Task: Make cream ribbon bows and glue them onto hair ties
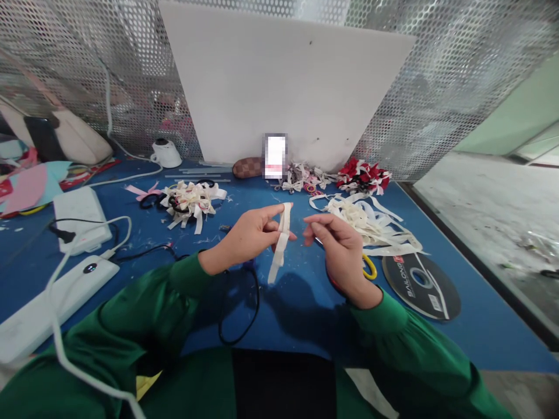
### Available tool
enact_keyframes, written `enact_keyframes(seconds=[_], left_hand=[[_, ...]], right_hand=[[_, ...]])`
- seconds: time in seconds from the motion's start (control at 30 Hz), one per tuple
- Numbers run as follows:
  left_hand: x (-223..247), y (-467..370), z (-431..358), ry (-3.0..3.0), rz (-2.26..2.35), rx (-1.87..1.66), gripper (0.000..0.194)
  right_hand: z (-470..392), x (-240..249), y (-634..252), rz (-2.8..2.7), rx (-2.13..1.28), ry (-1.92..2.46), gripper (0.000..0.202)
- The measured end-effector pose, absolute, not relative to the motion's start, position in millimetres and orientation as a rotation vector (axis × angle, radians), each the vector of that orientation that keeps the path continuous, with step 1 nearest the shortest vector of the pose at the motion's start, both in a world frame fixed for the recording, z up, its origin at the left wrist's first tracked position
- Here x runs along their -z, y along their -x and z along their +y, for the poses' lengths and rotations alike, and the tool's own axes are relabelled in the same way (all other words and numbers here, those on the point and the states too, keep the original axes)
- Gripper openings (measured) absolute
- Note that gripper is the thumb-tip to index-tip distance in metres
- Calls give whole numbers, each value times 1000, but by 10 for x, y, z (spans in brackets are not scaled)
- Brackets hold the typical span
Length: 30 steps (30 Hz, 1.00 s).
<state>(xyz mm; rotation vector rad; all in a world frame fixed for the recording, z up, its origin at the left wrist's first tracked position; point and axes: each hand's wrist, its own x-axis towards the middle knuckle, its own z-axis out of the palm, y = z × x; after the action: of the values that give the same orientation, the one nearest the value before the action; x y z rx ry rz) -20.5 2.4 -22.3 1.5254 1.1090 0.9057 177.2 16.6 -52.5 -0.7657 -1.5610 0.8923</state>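
My left hand is closed on a cream ribbon, pinched near its top between thumb and forefinger. The ribbon is folded over, and its loose end hangs down above the blue table. A short way to the right, my right hand is raised with its thumb pressed to curled fingers. Whatever these fingers hold, if anything, is too small or hidden to make out. A bit of shiny metal shows just below them. Under this hand, partly covered, lies a yellow handle loop.
A pile of cream ribbons lies at right, beside a black spool disc. Tied ribbon pieces sit at left, with red ones at the back. A phone leans against a white board. White power banks and cables lie left.
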Motion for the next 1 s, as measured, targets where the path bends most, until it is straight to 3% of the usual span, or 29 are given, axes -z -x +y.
enact_keyframes(seconds=[0.17, 0.27, 0.57, 0.67, 0.83, 1.0], left_hand=[[217, 206, 12, -1555, 1084, -913, 65], [245, 194, 4, -1607, 1110, -903, 65], [337, 104, -66, -1604, 1107, -817, 61], [336, 72, -91, -1605, 1103, -791, 60], [347, 57, -101, -1830, 1075, -781, 35], [394, 37, -110, -2008, 1112, -791, 32]], right_hand=[[191, 540, -1783, -2063, -149, 620, 18], [167, 555, -1776, -2149, 29, 552, 20], [121, 541, -1727, -1885, -484, 685, 9], [118, 585, -1713, -1883, -359, 741, 10], [116, 637, -1693, -1961, -93, 841, 11], [96, 675, -1653, -1824, -235, 1025, 17]])
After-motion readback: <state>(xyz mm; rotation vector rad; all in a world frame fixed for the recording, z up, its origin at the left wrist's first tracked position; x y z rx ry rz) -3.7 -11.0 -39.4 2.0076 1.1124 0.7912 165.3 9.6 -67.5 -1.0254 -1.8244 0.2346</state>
